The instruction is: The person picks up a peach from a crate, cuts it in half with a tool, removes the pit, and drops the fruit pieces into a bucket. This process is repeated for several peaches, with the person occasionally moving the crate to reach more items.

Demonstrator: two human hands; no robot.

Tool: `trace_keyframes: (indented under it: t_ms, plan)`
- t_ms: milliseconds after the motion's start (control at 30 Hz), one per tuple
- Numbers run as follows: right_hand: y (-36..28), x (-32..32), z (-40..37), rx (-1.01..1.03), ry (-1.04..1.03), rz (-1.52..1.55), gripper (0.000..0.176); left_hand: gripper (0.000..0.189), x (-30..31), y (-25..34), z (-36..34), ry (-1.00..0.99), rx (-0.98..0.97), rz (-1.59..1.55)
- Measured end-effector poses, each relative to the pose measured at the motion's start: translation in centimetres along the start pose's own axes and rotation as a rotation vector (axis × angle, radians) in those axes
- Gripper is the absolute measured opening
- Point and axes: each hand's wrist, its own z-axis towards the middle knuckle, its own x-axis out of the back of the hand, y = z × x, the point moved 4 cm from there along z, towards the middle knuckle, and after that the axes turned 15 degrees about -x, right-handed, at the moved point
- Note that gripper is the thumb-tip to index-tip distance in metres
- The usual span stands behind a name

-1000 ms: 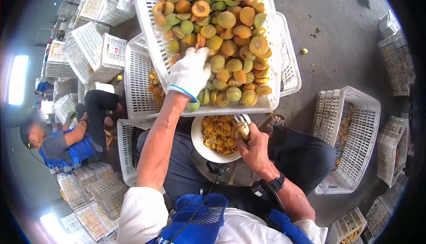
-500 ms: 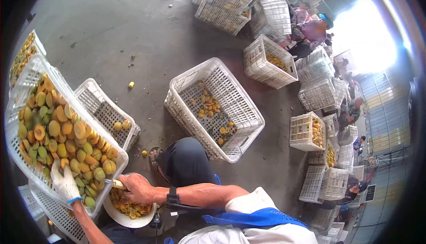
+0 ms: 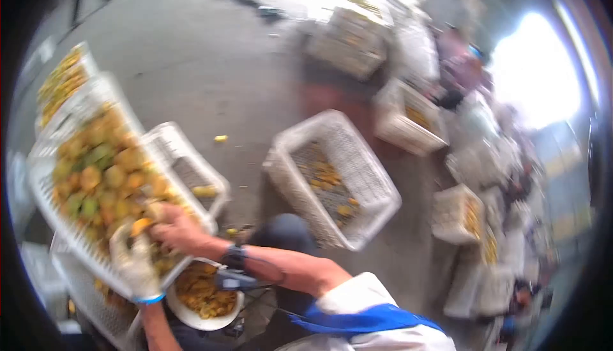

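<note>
My right hand (image 3: 171, 228) rests in the near corner of the crate (image 3: 39, 185), on top of the fruit (image 3: 102, 172) (too blurred to tell whether it grips one). My gloved left hand (image 3: 133, 260) is just beside it at the rim, its grip also unclear. The bowl (image 3: 186, 316) sits below.

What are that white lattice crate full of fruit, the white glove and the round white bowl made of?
White lattice crate: probably moulded plastic, matt; its walls are a regular open grid. White glove on the left hand: seemingly knitted fabric, soft-looking, with a blue cuff. Round white bowl: smooth plain rim, plastic or enamel; the blur leaves it open.
</note>
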Motion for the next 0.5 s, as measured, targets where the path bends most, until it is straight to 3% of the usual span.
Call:
trace_keyframes:
  t_ms: [67,100,167,267,333,400,500]
  plan:
    - [1.7,1.1,0.7,-0.236,0.056,-0.103,0.032,0.023,0.7,1.5,-0.1,-0.014,-0.081,0.211]
    - [4.2,1.2,2.4,-0.137,0.025,-0.032,0.033,0.023,1.3,2.6,0.2,-0.001,-0.076,0.144]
    - [1.3,-0.8,1.2,-0.126,-0.045,0.012,0.036,0.029,2.4,-0.1,-0.7,0.018,-0.12,-0.073]
    - [0.9,-2.0,1.5,-0.228,-0.013,-0.16,0.026,0.036,2.5,-2.2,-1.6,0.079,0.074,-0.325]
    - [1.8,-3.7,1.6,-0.138,-0.052,-0.139,0.025,0.04,2.5,-2.9,-2.3,0.095,0.187,-0.498]
    - [2.3,-5.1,1.2,-0.203,-0.1,-0.076,0.029,0.043,2.9,-3.0,-2.8,0.089,0.157,-0.51]
    - [2.2,-5.8,1.3,-0.254,-0.106,-0.034,0.031,0.042,3.2,-4.8,-4.2,0.073,0.288,-0.5]
